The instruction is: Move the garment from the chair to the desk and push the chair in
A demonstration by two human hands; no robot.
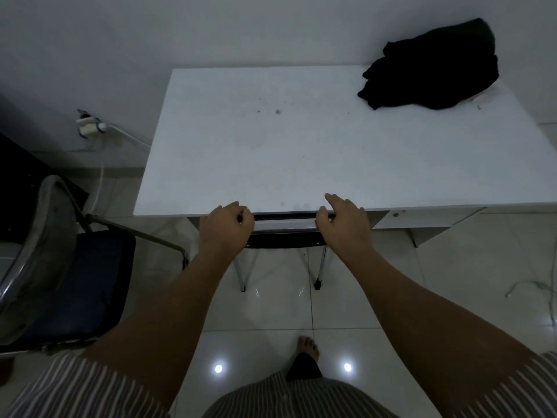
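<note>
Desk (301,152): flat rectangular top, smooth white laminate, matte, with a few small dark specks and faint smudges near the middle; it stands against a plain white wall. Garment (434,67): black, soft, crumpled into a loose heap with folds barely readable in the dim light, lying on the far right corner of the desk, part of it bunched against the wall. Chair (286,238): dark backrest with a thin top edge, slim pale metal legs ending in small dark feet on the floor; its seat is hidden under the desk, and the backrest sits just at the near desk edge. Left hand (226,227): fingers curled over the left end of the backrest top, gripping it. Right hand (343,221): thumb hooked at the right end of the backrest, fingers extended over the desk edge, loosely draped rather than clenched; whether it truly grips the chair I cannot tell. Garment lies well apart from both hands, far up and to the right of the right hand. Floor (346,303): glossy pale tiles, two bright light reflections. At left a second chair (75,276), dark blue padded seat, curved metal frame. Striped fabric on the person at the bottom edge.
</note>
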